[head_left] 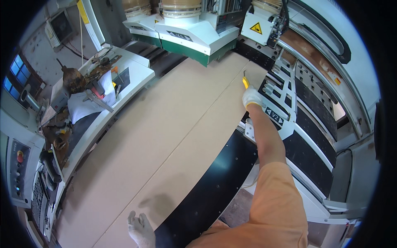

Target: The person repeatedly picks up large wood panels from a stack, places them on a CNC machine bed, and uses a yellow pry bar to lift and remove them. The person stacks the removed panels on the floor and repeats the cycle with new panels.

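Note:
A large beige board [136,128], like fibreboard, lies on the machine bed, with a thin straight groove or seam [180,145] running along its length. My right hand [251,97], in a white glove, reaches to the board's far right edge and grips a yellow-handled utility knife [246,82]. The knife's thin dark tip points away from me, over the board near the far end of the line. Low in the picture, my gloved left hand [140,230] hovers by the near part of the board with fingers loosely bent and apart, holding nothing.
A green-and-white machine head [194,39] with thick hoses spans the far end. White slotted brackets [281,93] and black rails line the right side. On the left, a side table [138,68] carries paper and tools beside a control panel [20,165] and keyboard [38,198].

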`<state>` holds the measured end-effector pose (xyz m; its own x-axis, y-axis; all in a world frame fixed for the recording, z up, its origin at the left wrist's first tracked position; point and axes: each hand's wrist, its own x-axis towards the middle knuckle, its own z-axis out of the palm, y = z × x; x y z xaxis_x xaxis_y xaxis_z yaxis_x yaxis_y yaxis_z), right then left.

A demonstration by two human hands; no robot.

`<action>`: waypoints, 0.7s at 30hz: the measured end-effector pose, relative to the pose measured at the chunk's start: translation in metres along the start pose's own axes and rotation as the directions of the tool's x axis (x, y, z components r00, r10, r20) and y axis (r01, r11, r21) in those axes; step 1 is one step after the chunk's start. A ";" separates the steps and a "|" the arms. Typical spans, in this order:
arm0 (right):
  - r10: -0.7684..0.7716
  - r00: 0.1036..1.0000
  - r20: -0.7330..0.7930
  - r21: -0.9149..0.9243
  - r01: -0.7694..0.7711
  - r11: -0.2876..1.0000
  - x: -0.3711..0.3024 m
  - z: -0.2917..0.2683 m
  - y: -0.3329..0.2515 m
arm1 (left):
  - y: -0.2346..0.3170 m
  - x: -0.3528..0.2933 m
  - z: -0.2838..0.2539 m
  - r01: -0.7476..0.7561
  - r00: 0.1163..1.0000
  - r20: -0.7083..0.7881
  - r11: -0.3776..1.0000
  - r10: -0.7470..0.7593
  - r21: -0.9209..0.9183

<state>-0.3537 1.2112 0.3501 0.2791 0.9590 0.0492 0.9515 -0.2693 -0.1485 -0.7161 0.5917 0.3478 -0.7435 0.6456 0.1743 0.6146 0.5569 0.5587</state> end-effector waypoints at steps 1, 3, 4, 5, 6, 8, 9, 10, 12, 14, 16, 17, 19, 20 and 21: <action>-0.015 1.000 -0.004 -0.008 0.015 1.000 -0.009 -0.002 0.005 | 0.000 0.001 0.000 -0.039 0.999 -0.008 0.999 0.039 0.002; 0.021 1.000 0.017 0.192 -0.024 0.981 -0.031 -0.007 0.026 | 0.001 0.004 0.000 -0.109 0.994 -0.021 0.994 0.109 0.008; 0.035 0.999 0.034 0.286 -0.043 0.957 -0.046 -0.009 0.039 | 0.002 0.006 0.000 -0.152 0.987 -0.035 0.987 0.154 0.044; 0.053 0.996 0.066 0.506 -0.079 0.859 -0.064 -0.010 0.055 | 0.004 0.008 -0.001 -0.192 0.979 -0.048 0.978 0.196 0.082; 0.072 0.992 0.104 0.700 -0.124 0.703 -0.082 -0.012 0.072 | 0.005 0.010 -0.002 -0.210 0.976 -0.040 0.970 0.216 0.122; 0.128 0.989 -0.077 0.549 -0.065 0.834 -0.124 -0.018 0.115 | 0.005 0.013 -0.002 -0.154 0.987 0.065 0.979 0.147 0.136; 0.152 0.984 -0.087 0.588 -0.073 0.806 -0.148 -0.021 0.136 | 0.005 0.015 -0.002 -0.099 0.989 0.129 0.982 0.078 0.161; 0.176 0.979 -0.100 0.584 -0.086 0.807 -0.173 -0.025 0.158 | 0.004 0.017 -0.001 -0.148 0.979 0.162 0.975 0.121 0.167; 0.340 0.940 0.033 0.718 -0.259 0.646 -0.223 -0.025 0.179 | -0.001 0.022 0.005 -0.212 0.964 0.205 0.957 0.171 0.200; 0.226 0.934 -0.277 0.821 0.108 0.560 -0.287 -0.018 0.189 | -0.010 0.030 0.013 -0.251 0.956 0.218 0.934 0.197 0.256; 0.291 0.957 0.019 0.953 -0.105 0.283 -0.342 -0.005 0.185 | -0.024 0.042 0.020 -0.245 0.956 0.233 0.918 0.175 0.314; 0.319 0.944 0.080 0.956 -0.163 0.243 -0.369 0.011 0.177 | -0.033 0.048 0.021 -0.233 0.956 0.254 0.911 0.149 0.340; 0.271 0.948 0.166 0.984 -0.178 0.022 -0.419 0.053 0.160 | -0.054 0.056 0.016 -0.281 0.946 0.274 0.857 0.172 0.432; 0.217 0.930 0.295 0.955 -0.282 -0.090 -0.445 0.079 0.155 | -0.066 0.059 0.011 -0.330 0.937 0.280 0.802 0.211 0.498; 0.228 0.974 0.015 0.985 -0.053 0.162 -0.471 0.113 0.149 | -0.078 0.058 0.006 -0.351 0.925 0.339 0.730 0.172 0.586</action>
<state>-0.3575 0.7295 0.1936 0.4864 0.8737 -0.0010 0.0122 -0.0079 -0.9999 -0.8055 0.5890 0.3096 -0.4922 0.8703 -0.0177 0.8643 0.4862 -0.1287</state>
